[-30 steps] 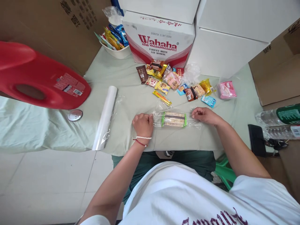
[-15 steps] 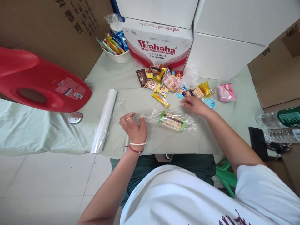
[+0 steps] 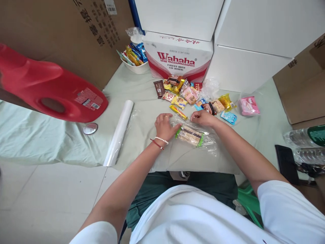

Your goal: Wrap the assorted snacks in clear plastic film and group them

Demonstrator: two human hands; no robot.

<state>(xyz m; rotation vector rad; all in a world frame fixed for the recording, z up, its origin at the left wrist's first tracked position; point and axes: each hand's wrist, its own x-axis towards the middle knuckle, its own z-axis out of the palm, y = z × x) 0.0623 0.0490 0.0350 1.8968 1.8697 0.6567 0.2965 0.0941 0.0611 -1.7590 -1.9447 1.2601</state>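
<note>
A wafer-like snack bar [image 3: 189,135] with green wrapper ends lies inside a clear plastic bag [image 3: 210,144] on the cloth-covered table. My left hand [image 3: 164,128] rests at the bag's left end, fingers apart from the thumb. The thumb tip reaches the snack's upper left corner. My right hand [image 3: 204,118] is closed with its fingertips pinching the bag's upper edge, just above the snack. A yellow snack packet [image 3: 178,112] lies between my two hands, slightly farther back.
Several wrapped snacks [image 3: 190,95] are heaped before a Wahaba-style water carton [image 3: 177,59]. Left stand a plastic film roll [image 3: 118,134], a round lid [image 3: 90,128] and a red jug [image 3: 63,89]. A filled white basket [image 3: 138,69] is behind; a pink packet [image 3: 249,105] and bottles [image 3: 302,139] are right.
My left hand has moved right and away from me, up to the snack. My right hand has shifted slightly toward the bag and closed on its edge. The view has tilted slightly.
</note>
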